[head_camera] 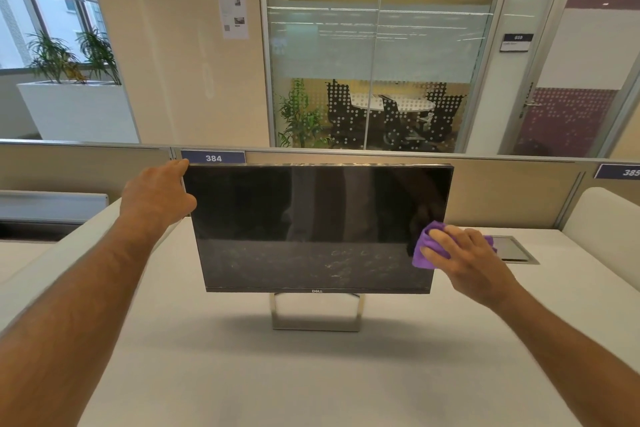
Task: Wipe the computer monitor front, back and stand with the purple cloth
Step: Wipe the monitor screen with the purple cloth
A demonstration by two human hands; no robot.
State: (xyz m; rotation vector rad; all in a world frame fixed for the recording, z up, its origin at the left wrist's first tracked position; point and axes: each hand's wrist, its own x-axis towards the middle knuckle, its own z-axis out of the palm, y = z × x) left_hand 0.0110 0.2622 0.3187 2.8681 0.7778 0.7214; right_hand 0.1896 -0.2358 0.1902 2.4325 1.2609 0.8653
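Observation:
A black monitor [311, 218] with a dark screen stands on a silver open-frame stand [316, 317] in the middle of the white desk. Smudges show across the lower part of the screen. My left hand [157, 196] grips the monitor's upper left corner, thumb on the front, fingers behind the edge. My right hand [460, 260] presses a bunched purple cloth [424, 251] against the screen's lower right edge. The monitor's back is hidden.
The white desk [311, 374] stretches toward me. A grey cable hatch [516, 250] sits in it right of the monitor. A beige partition [502, 194] with number tags runs close behind the monitor. Glass-walled rooms lie beyond.

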